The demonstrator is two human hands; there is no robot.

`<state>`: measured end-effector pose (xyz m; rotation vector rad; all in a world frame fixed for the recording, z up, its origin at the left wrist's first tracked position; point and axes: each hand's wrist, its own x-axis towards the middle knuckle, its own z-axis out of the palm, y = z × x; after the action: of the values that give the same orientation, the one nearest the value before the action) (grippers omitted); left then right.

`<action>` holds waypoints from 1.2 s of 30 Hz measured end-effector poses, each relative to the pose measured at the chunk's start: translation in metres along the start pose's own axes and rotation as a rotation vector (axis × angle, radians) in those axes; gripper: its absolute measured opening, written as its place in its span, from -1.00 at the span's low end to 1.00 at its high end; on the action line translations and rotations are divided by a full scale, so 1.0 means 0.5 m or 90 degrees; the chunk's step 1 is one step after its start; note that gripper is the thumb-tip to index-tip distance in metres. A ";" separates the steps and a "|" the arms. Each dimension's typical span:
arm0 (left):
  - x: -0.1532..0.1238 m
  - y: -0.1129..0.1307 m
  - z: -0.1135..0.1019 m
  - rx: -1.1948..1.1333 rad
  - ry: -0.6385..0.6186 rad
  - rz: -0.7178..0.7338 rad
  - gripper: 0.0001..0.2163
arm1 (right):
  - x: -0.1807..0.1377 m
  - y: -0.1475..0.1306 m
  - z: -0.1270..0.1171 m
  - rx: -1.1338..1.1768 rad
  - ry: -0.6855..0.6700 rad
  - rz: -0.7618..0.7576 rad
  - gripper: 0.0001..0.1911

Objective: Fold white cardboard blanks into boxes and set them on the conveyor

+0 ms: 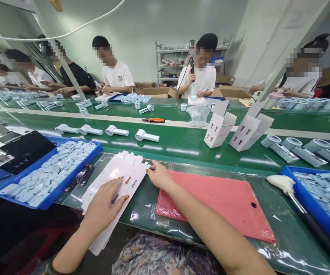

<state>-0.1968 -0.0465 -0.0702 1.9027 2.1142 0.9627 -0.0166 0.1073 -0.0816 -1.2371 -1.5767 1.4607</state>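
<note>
A stack of flattened white cartons (pixel 130 163), the top one printed with small pictures of handheld fans, lies slantwise on the table and hangs over its front edge. My left hand (pixel 104 204) rests on the top carton, fingers stretched out and thumb apart. At the far right corner of the stack, my right hand (pixel 158 173) pinches a flap of a carton between thumb and fingers. Its forearm passes above a red plastic-covered pad (pixel 210 194). Two white cartons (pixel 220 128) stand folded up with open tops on the green belt.
Blue trays of pale blue parts stand left (pixel 46 206) and right (pixel 286 170). A black-handled brush (pixel 299 202) leans by the right tray. Pale blue fan bodies (pixel 147 135) and orange-handled pliers (pixel 155 120) lie on the belt (pixel 179 147). Several co-workers sit opposite.
</note>
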 end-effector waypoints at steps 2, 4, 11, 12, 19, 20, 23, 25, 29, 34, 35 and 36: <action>-0.003 -0.003 -0.004 -0.018 0.007 -0.008 -0.48 | 0.016 -0.013 0.017 0.033 -0.016 0.026 -0.66; -0.003 -0.007 -0.015 -0.023 0.045 -0.016 -0.46 | 0.012 -0.026 0.021 0.084 -0.043 0.042 -0.70; -0.005 0.021 -0.063 -0.145 0.066 -0.167 -0.33 | -0.134 -0.046 -0.073 0.227 -0.168 0.023 -0.77; -0.008 0.032 -0.064 -0.186 0.062 -0.172 -0.37 | -0.156 -0.043 -0.090 0.242 -0.195 0.039 -0.74; -0.054 0.076 -0.059 -0.240 -0.063 -0.029 -0.59 | -0.283 0.020 -0.142 0.283 -0.360 0.134 -0.58; -0.062 0.076 -0.056 -0.248 -0.113 -0.024 -0.59 | -0.300 0.028 -0.143 0.244 -0.371 0.148 -0.63; -0.082 0.087 -0.047 -0.272 -0.266 -0.024 -0.58 | -0.346 0.039 -0.143 0.108 -0.388 0.170 -0.71; -0.088 0.106 -0.039 -0.288 -0.342 -0.010 -0.52 | -0.369 0.041 -0.141 0.094 -0.375 0.171 -0.71; -0.091 0.151 -0.032 -0.337 -0.432 0.026 -0.24 | -0.392 0.065 -0.134 0.108 -0.316 0.138 -0.80; -0.118 0.174 -0.038 -0.404 -0.547 -0.010 -0.32 | -0.391 0.109 -0.143 0.022 -0.248 0.195 -0.81; -0.121 0.176 -0.039 -0.412 -0.543 -0.026 -0.29 | -0.386 0.109 -0.148 0.040 -0.241 0.216 -0.79; -0.122 0.176 -0.039 -0.418 -0.542 -0.042 -0.23 | -0.380 0.103 -0.154 0.068 -0.228 0.242 -0.79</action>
<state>-0.1205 -0.1106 -0.0262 1.4862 1.1698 0.5568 0.1301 -0.0445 -0.0932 -1.3169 -1.5125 2.0773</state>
